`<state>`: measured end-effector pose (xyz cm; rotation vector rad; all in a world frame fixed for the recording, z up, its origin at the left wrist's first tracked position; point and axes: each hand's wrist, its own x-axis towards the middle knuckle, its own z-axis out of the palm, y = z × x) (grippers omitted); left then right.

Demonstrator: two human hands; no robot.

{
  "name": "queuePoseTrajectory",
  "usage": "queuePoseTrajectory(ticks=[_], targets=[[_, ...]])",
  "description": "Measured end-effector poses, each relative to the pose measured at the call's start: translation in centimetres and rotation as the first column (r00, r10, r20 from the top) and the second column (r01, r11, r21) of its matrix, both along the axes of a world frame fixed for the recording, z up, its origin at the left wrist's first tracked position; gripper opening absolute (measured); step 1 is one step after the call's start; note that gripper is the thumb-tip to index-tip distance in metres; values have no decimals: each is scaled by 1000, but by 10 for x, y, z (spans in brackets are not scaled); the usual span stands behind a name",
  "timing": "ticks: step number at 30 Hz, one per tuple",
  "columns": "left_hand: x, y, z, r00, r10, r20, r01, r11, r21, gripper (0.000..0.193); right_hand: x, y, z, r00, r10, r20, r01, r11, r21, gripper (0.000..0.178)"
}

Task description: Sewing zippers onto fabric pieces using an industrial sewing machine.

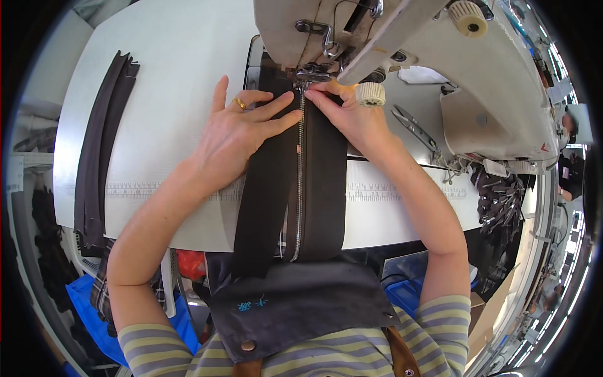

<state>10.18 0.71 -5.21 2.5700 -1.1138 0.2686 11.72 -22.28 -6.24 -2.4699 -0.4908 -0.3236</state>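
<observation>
Two long black fabric strips (267,207) run from the sewing machine (286,31) down over the table's front edge toward my lap. A zipper (301,182) with metal teeth lies lengthwise between them, its upper end at the presser foot (304,83). My left hand (229,129), a ring on one finger, rests flat on the left strip with fingers spread, the tips close to the zipper. Just beside the presser foot, my right hand (358,116) pinches the zipper's edge between thumb and forefinger. The needle point is hidden.
A stack of dark strips (103,144) lies on the white table (169,75) at the left. To the right are scissors (414,129) under the machine arm and a bundle of dark zipper pieces (500,198). A ruler scale (138,188) crosses the tabletop.
</observation>
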Motion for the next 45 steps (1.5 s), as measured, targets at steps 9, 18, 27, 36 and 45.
queuePoseTrajectory(ticks=[9,18,27,36,45], targets=[[23,-2,-6,998,-13,64,15,1000,-19,45,22,0,-15,988,-12,156,-20,978,205,16],[23,0,-9,999,2,47,0,999,-49,39,-19,-18,3,946,76,315,-21,985,-174,22],[20,-1,-6,996,-16,83,19,999,-28,51,-25,-19,6,925,225,307,-123,939,-320,38],[12,-5,1,999,16,-46,-18,1000,-22,63,-21,-28,2,916,210,340,-125,959,-255,40],[14,-2,-2,1000,16,14,-16,999,-40,48,-26,-18,10,921,199,334,-69,930,-362,58]])
